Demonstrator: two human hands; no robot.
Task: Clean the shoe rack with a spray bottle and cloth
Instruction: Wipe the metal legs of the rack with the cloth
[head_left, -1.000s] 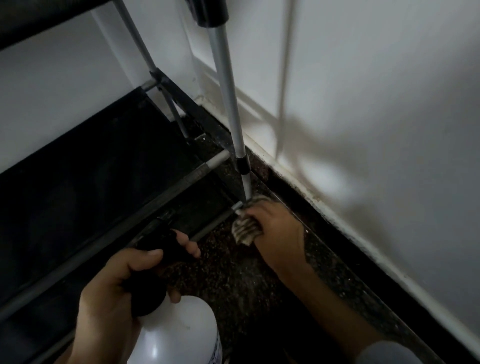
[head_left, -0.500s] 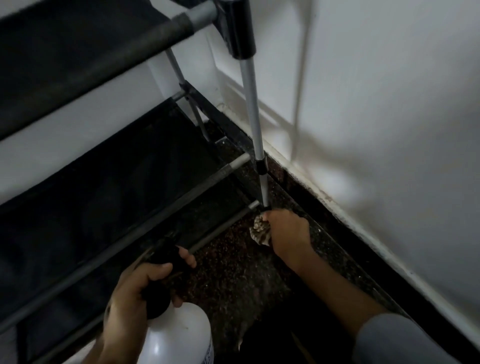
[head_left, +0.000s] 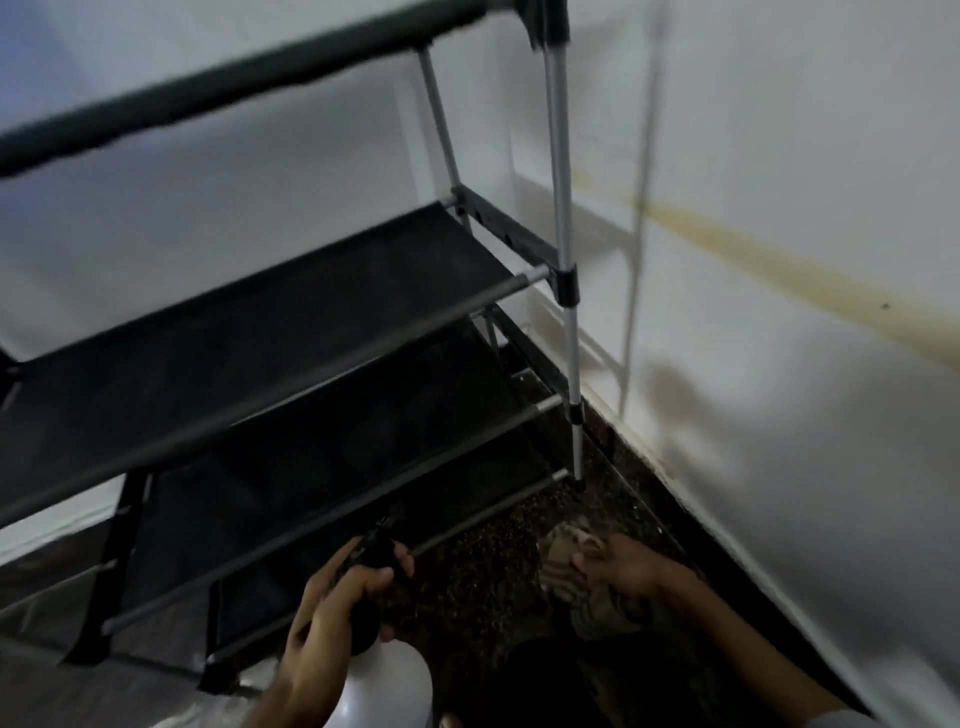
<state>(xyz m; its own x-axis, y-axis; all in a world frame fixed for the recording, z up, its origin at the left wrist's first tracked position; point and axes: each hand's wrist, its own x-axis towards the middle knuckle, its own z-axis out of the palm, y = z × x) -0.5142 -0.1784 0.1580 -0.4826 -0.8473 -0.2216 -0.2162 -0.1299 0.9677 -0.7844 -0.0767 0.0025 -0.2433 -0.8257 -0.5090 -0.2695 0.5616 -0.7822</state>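
The shoe rack fills the left and middle: several black fabric shelves on grey metal tubes, its right front leg standing close to the wall. My left hand grips the black trigger head of a white spray bottle at the bottom centre, nozzle toward the lowest shelves. My right hand holds a crumpled patterned cloth low over the floor, clear of the rack's leg. The view is dim and blurred.
A white wall with a yellowish stain runs along the right, its dark skirting meeting the speckled dark floor. Another white wall stands behind the rack. The rack's leg sits only a little way from the right wall.
My right hand has drawn the cloth back from the foot of the rack's leg, down and toward me. The view has tilted up, showing more shelves. The left hand keeps its hold on the bottle.
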